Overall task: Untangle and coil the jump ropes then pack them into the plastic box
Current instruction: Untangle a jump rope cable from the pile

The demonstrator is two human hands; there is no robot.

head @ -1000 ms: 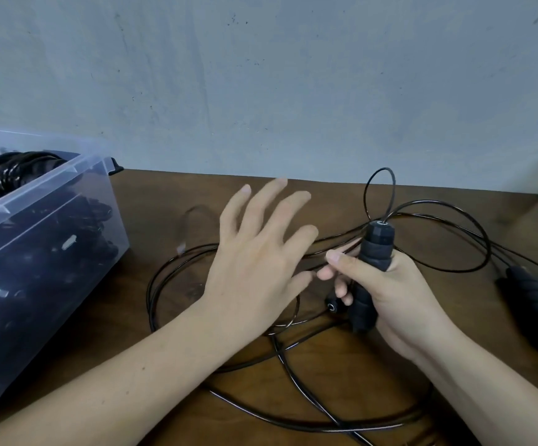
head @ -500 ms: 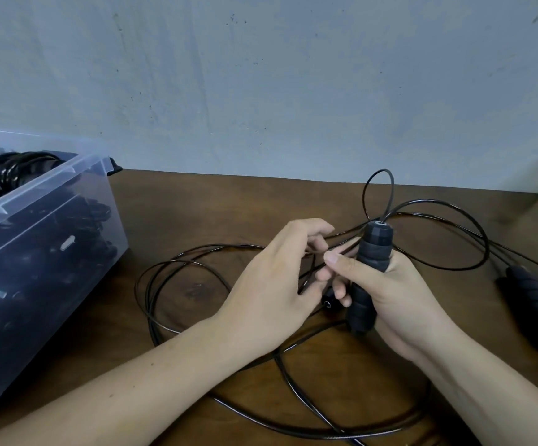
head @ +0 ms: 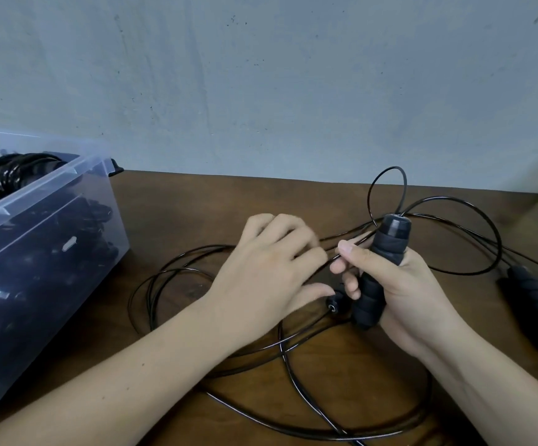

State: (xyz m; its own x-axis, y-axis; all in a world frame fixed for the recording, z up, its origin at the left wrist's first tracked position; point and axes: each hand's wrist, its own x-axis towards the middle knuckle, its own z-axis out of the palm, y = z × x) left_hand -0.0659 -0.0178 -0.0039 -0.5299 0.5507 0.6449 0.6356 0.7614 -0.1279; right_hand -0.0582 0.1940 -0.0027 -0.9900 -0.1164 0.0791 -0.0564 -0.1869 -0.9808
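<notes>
R hand (head: 399, 297) grips jump-rope handle (head: 388, 249) upright; L hand (head: 271, 272) curls over its cord (head: 281, 347) alongside, grip unclear. Cord loops sprawl on tabletop (head: 197, 204) btwn rope-filled plastic box (head: 52, 201) and spare handles (head: 533, 304) far right.

No text is showing readably anywhere; a small pale tag (head: 69, 243) inside the plastic box (head: 41, 188) is looking too blurred.
</notes>
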